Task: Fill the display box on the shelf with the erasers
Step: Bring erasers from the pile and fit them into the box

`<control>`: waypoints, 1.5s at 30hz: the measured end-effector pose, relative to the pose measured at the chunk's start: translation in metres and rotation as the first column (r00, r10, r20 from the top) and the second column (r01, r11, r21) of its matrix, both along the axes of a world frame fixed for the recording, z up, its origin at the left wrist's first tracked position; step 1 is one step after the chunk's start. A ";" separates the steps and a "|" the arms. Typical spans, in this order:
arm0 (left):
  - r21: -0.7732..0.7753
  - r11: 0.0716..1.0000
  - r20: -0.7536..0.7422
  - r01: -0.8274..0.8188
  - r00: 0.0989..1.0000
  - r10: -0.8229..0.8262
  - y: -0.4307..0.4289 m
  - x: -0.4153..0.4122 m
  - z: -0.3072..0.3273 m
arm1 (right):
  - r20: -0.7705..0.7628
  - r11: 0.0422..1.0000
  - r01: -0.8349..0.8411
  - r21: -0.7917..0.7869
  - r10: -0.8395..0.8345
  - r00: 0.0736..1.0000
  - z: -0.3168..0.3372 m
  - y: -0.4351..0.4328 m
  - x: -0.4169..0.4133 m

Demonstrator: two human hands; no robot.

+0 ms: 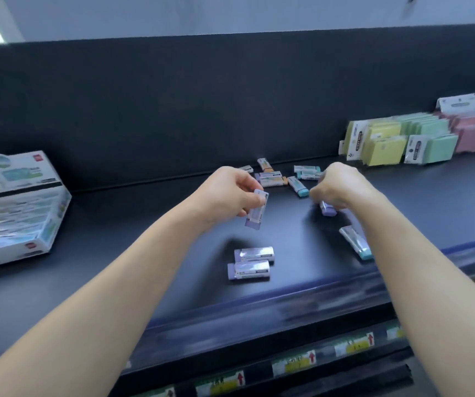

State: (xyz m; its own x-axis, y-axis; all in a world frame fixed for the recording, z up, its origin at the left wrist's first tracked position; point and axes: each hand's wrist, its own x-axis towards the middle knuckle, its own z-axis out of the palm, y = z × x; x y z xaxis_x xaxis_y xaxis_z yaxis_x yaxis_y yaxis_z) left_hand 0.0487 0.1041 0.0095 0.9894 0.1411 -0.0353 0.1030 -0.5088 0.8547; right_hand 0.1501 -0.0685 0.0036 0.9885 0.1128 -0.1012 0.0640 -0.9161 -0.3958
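The left hand [230, 193] pinches a purple eraser [256, 210] above the shelf [144, 239], to the right of the display box [15, 219]. Farther right of the box, the right hand [339, 187] curls its fingers round a second purple eraser [328, 210] lying on the shelf, with loose erasers [255, 255] nearby.

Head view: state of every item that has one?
Left hand: holds lifted purple eraser above shelf.
Right hand: grips second purple eraser, low by shelf.
Display box: lid open, erasers inside.
Purple pair: flat, side by side.
Teal eraser: flat near front edge.
Back cluster of erasers: loose, scattered.
Sticky note packs: upright, in rows.
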 end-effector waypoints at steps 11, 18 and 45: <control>0.083 0.966 0.176 -0.244 0.958 0.227 0.144 -0.094 0.020 | 0.042 0.699 -0.403 0.592 0.472 0.881 0.036 0.193 -0.062; -0.123 0.900 0.230 -0.417 0.871 0.435 0.272 -0.160 0.027 | 0.098 0.546 -0.460 0.700 0.565 0.819 0.045 0.320 -0.116; 0.264 0.907 0.073 -0.328 0.945 0.320 0.365 -0.175 -0.018 | -0.092 0.784 -0.244 0.571 0.357 0.930 0.003 0.446 -0.135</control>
State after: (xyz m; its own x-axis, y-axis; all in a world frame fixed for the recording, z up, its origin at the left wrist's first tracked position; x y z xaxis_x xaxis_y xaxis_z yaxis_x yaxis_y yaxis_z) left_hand -0.1267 0.4694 -0.0084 0.8877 0.4541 0.0760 0.2795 -0.6625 0.6949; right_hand 0.0155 0.3778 0.0063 0.8634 0.4925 -0.1089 0.1743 -0.4940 -0.8518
